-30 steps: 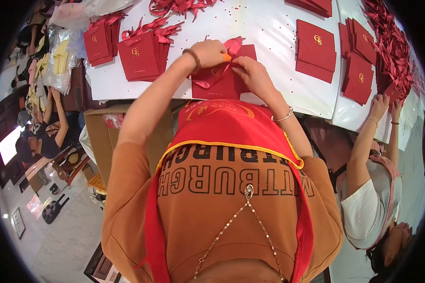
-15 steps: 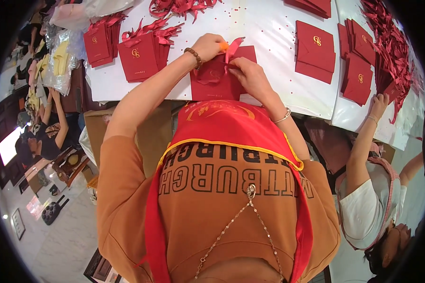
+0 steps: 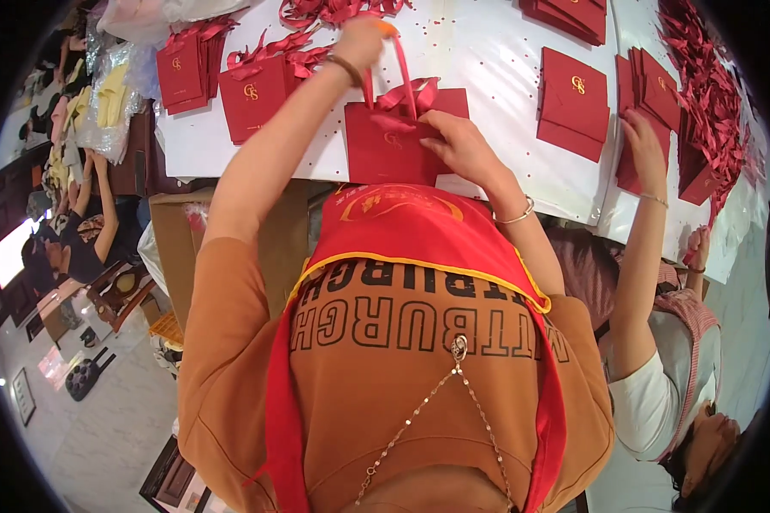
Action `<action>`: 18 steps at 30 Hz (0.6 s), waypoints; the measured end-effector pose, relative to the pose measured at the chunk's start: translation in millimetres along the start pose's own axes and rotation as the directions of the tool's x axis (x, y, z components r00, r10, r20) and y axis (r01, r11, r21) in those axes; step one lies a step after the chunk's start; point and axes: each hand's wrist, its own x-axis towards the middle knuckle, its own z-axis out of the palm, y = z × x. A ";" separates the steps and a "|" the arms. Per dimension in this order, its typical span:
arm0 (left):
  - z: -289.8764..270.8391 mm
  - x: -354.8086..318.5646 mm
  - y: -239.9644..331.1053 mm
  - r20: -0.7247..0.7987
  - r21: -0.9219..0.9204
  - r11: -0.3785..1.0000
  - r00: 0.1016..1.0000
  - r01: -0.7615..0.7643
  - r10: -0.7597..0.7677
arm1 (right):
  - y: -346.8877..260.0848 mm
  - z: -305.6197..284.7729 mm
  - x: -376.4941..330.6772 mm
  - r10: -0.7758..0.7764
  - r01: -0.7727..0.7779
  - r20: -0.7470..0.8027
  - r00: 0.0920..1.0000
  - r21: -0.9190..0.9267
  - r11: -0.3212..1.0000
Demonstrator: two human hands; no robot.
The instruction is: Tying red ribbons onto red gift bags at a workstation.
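Observation:
A small dark-red paper gift bag (image 3: pixel 376 156) with gold print stands at the table's front edge before me. My left hand (image 3: pixel 361 47), raised above and left of the bag, is closed on its red ribbon handle (image 3: pixel 401 68), which is pulled up taut. Something orange covers a fingertip of that hand. My right hand (image 3: pixel 462 147) grips the bag's right side near the top, thumb on the front face. Another loop of ribbon lies across the bag's opening.
Stacks of red bags lie to the left (image 3: pixel 252 103) and right (image 3: pixel 573 107) on the white table (image 3: pixel 496 162). A heap of red ribbons (image 3: pixel 710 85) covers the far right. A co-worker's hand (image 3: pixel 646 154) touches bags there. Red specks are scattered about. A cardboard box (image 3: pixel 274 231) stands below the table edge.
My left hand has moved up and left, drawing the ribbon handle upward. My right hand has shifted slightly on the bag. The co-worker's arm has moved left onto a bag stack.

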 end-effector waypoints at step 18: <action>-9.2 -100.7 34.1 0.100 -0.975 0.126 0.872 0.181 -0.479 | -10.6 -3.0 27.4 -0.088 -0.054 -0.426 0.900 -0.310 0.949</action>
